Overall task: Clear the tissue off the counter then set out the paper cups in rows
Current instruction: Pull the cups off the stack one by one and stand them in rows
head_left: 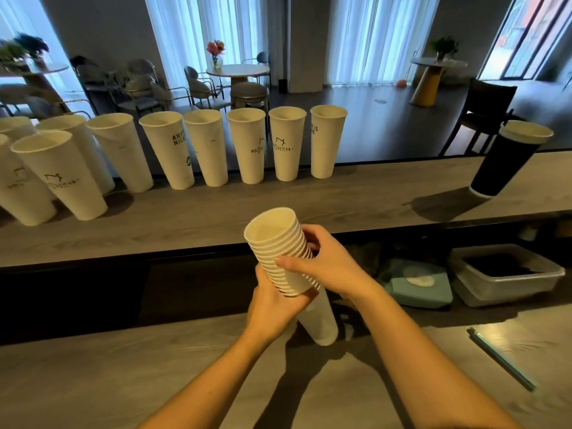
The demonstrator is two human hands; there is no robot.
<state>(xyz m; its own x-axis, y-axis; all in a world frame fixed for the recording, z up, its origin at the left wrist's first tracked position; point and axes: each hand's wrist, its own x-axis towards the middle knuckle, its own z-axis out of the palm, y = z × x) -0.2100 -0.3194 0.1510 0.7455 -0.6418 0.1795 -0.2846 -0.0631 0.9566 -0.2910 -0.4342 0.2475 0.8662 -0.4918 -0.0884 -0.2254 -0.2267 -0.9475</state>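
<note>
I hold a nested stack of white paper cups (272,243) tilted over the gap between the two counter levels. My left hand (272,301) grips the stack from below at its lower rims. My right hand (322,261) wraps around the upper rims from the right side, thumb across the front. Several tall white paper cups (252,147) stand upright in a row along the far edge of the raised counter (356,196). At the far left, a few more cups (58,174) stand in front of that row. No tissue is visible on the counter.
A dark tumbler with a white lid (507,159) stands at the right of the raised counter. On the lower counter lie a wrapped straw (501,357), a blue box (418,286) and a clear tub with dark contents (504,274). Café tables and chairs fill the room beyond.
</note>
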